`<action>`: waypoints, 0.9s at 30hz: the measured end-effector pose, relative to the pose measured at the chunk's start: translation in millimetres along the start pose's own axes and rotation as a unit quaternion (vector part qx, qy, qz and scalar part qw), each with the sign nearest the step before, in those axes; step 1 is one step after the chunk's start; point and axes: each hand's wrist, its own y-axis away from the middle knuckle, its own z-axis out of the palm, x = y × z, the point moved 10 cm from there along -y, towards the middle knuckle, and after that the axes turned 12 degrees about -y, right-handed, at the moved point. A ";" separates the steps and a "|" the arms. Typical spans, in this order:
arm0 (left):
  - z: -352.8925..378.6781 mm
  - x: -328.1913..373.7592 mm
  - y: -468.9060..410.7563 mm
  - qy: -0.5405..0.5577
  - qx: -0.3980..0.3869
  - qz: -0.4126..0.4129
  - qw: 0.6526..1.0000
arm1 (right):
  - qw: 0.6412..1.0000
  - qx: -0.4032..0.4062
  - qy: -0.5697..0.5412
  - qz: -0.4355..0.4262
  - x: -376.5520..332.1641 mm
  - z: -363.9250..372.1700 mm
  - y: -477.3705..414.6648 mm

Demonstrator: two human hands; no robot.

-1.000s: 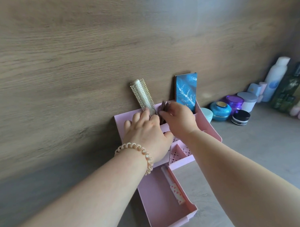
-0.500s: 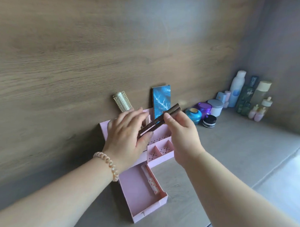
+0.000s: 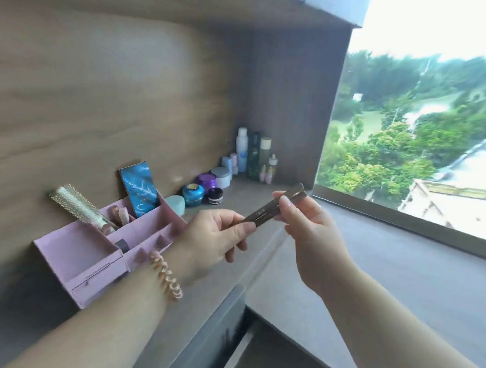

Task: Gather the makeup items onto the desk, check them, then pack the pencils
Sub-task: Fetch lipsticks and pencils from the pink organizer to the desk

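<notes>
Pencils [image 3: 274, 205] held by both hands above desk [image 3: 398, 272].

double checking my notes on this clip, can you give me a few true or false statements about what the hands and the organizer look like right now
1. Both hands hold the brown makeup pencil above the desk. True: the left hand pinches one end, the right hand the other.
2. The hairbrush lies flat on the desk. False: it stands tilted in the pink organizer.
3. The blue patterned box stands at the back of the organizer. True.
4. The jars and bottles sit left of the organizer. False: the blue jar and the rest line the wall to its right.
5. The left wrist is bare. False: it wears a coiled hair tie.
</notes>
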 end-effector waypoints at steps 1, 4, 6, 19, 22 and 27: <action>18.4 17.2 1.5 0.012 -0.025 0.011 1.000 | 1.000 0.019 0.012 -0.007 -17.1 -19.1 9.7; 83.6 67.3 16.7 0.056 -0.097 0.026 0.993 | 0.996 0.077 0.046 -0.015 -65.4 -80.1 51.1; 129.6 94.4 30.7 0.071 -0.140 0.035 0.987 | 0.991 0.121 0.059 -0.011 -90.5 -120.8 85.9; 441.7 241.8 153.4 0.164 -0.227 0.005 0.960 | 0.946 0.310 0.073 -0.060 -245.9 -382.9 336.8; 527.0 280.7 197.6 0.199 -0.252 -0.018 0.947 | 0.931 0.353 0.071 -0.057 -281.9 -451.7 405.5; 621.5 325.5 243.9 0.214 -0.280 -0.038 0.935 | 0.906 0.417 0.043 -0.059 -320.1 -535.3 481.7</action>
